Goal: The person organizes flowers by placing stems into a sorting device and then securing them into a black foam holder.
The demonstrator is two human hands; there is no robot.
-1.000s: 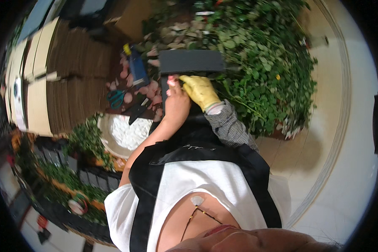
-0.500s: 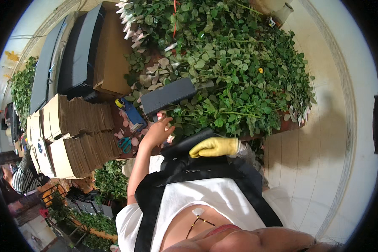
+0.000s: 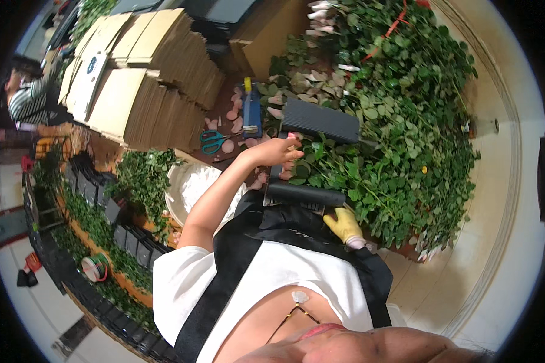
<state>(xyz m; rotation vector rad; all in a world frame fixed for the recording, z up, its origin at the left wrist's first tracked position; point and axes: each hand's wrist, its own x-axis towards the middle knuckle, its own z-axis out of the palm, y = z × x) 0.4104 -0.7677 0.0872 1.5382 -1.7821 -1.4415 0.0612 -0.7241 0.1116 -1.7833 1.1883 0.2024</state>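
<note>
My bare left hand (image 3: 277, 151) rests over the head end of a bunch of leafy roses (image 3: 330, 166). Its bent fingers close around the heads, with pink petals showing beside the fingertips. A dark grey ridged block (image 3: 321, 120) lies just beyond the bunch, and a black curled sheet (image 3: 306, 193) runs along its near side. Below the right end of that sheet is my right hand (image 3: 344, 225), in a yellow glove. The thumb stands apart from the fingers, and nothing shows in its grip. The fingertips are close to the sheet and leaves; contact is unclear.
Teal scissors (image 3: 212, 142), a blue tool with a yellow end (image 3: 251, 112) and loose petals lie left of the bunch. Stacked cardboard sheets (image 3: 157, 97) stand beyond. A white basin (image 3: 178, 187) is near my left arm. A person in stripes (image 3: 27, 100) is far left.
The whole view has swung, so the table things appear farther right. My gloved right hand has moved from across the black sheet to below its right end. My left hand stays at the rose heads.
</note>
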